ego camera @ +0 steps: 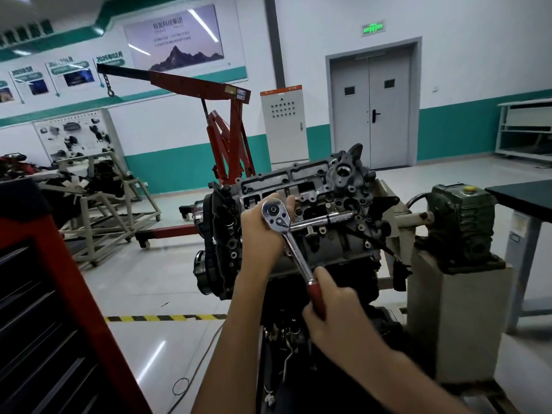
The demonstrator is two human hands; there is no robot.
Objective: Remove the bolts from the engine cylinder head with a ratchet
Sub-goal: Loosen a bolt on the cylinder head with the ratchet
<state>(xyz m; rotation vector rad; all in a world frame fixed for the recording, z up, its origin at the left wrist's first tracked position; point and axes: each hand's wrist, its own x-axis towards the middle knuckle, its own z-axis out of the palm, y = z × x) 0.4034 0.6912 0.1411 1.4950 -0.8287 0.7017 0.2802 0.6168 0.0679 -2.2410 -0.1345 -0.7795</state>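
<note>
Head view showed our left hand (260,231) wrapped round the round head of the chrome ratchet with the red handle (294,250), and our right hand (336,312) clenched on that handle. The tool's long axis ran from the grey cast-metal engine cylinder head (346,189) down and right toward us. Our left hand was nearer the engine. What the drive end sat on was hidden. We judged the coming swing would pivot there.

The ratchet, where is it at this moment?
In the head view, the ratchet is at centre, before the engine cylinder head; the left hand holds its head, the right hand its red handle.
</note>
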